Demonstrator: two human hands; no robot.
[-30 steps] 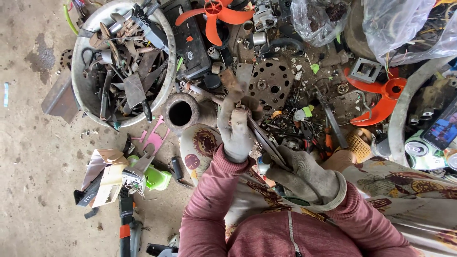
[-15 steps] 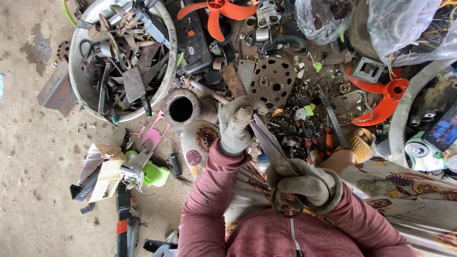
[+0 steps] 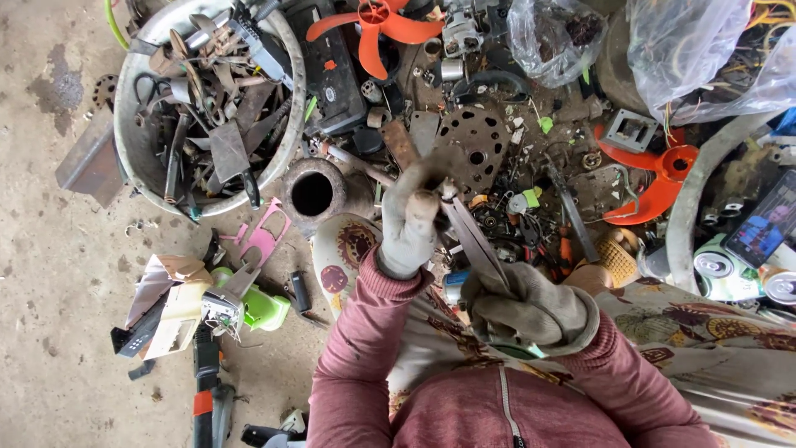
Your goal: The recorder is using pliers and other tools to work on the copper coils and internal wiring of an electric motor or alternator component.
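Both my hands wear dirty grey work gloves over red sleeves. My right hand (image 3: pixel 531 311) grips the handles of long metal pliers (image 3: pixel 477 241), which point up and left. My left hand (image 3: pixel 410 220) is closed around a small part right at the pliers' jaws. That part is blurred and mostly hidden by the glove fingers. The hands are held above a patterned cloth (image 3: pixel 344 249) on my lap, in front of a heap of scrap metal.
A metal basin (image 3: pixel 133 158) full of scrap tools stands at the upper left, with a rusty round pot (image 3: pixel 313 192) beside it. Behind the hands are a perforated metal disc (image 3: pixel 477 145), orange fan blades (image 3: pixel 373 25), another orange fan (image 3: pixel 655 178) and plastic bags (image 3: pixel 705 58). A phone (image 3: pixel 767 224) lies at the right.
The left hand's fingers have shifted at the pliers' jaws and are now blurred. The right hand keeps its hold on the handles. The view has drifted slightly.
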